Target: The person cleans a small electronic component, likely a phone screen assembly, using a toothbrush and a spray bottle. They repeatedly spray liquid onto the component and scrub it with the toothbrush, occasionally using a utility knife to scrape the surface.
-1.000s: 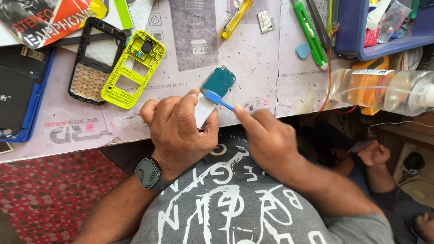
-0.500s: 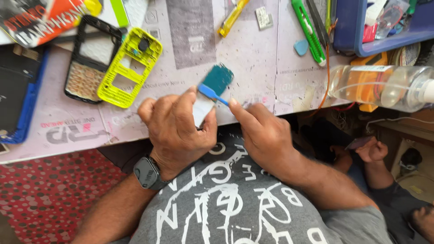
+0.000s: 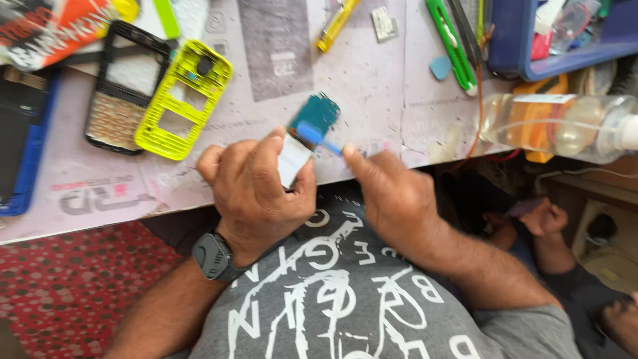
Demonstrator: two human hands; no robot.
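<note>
Circuit board [image 3: 312,118], teal, with a pale screen panel on its near end, sits pinched in the left hand [image 3: 256,193]: thumb over the panel, fingers curled under, held at the desk edge just above the lap. Looks light, thin, rigid; likely fragile at the screen and the solder side. Best held by the edges, as now.

Right hand [image 3: 392,196] just beside it, fingertips pressed together on a small blue tool [image 3: 320,138] whose tip lies against the board. Exact grip partly blurred.

Dark watch [image 3: 214,256] on the left wrist.

Past the left hand, up and outward: yellow-green phone frame [image 3: 183,100], then black phone frame with keypad [image 3: 125,86] touching it. Farther out, a blue-edged dark tray [image 3: 23,149], and above it a glossy orange-and-black package [image 3: 53,23], flat, printed.

Beyond the board: yellow pen-like tool [image 3: 337,25], small grey chip [image 3: 384,22].

Past the right hand: blue pick [image 3: 439,68], green tweezers [image 3: 452,43], blue bin [image 3: 558,36] of odds and ends, clear bottle [image 3: 565,126] on its side with pale liquid and an orange label.

Desk [image 3: 372,86] covered in pale printed paper sheets.
</note>
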